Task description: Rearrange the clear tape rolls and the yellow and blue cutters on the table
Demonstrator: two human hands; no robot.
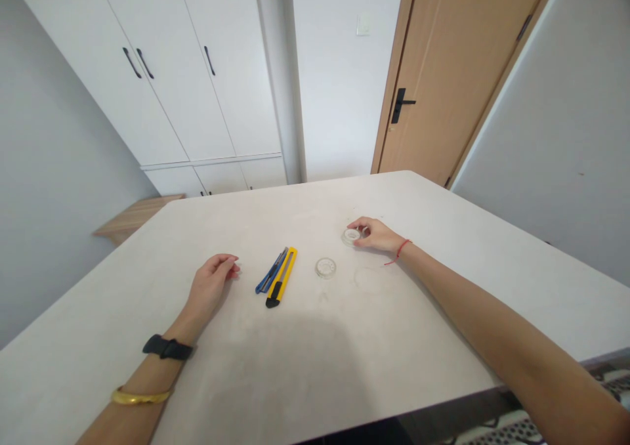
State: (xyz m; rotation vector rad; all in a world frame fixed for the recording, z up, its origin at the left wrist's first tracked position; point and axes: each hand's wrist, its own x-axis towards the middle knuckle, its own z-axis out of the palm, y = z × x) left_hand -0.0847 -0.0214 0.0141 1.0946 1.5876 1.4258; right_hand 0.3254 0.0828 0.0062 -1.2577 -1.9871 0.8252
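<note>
On the pale tabletop, my right hand point(373, 233) grips the right side of a clear tape roll point(350, 237) between thumb and fingers. A second clear roll point(325, 268) lies flat, a little nearer and to the left. Left of it, a yellow utility knife point(282, 277) and a blue utility knife point(272, 271) lie side by side at a slant. My left hand point(215, 273) rests on the table left of the knives, its fingers pinched together. Something small and whitish shows at its fingertips, too small to name.
The white table point(305, 366) has its near edge at the lower right. White cabinets point(197, 71) and a wooden door point(457, 58) stand beyond it. A wooden ledge point(135, 216) is at the left.
</note>
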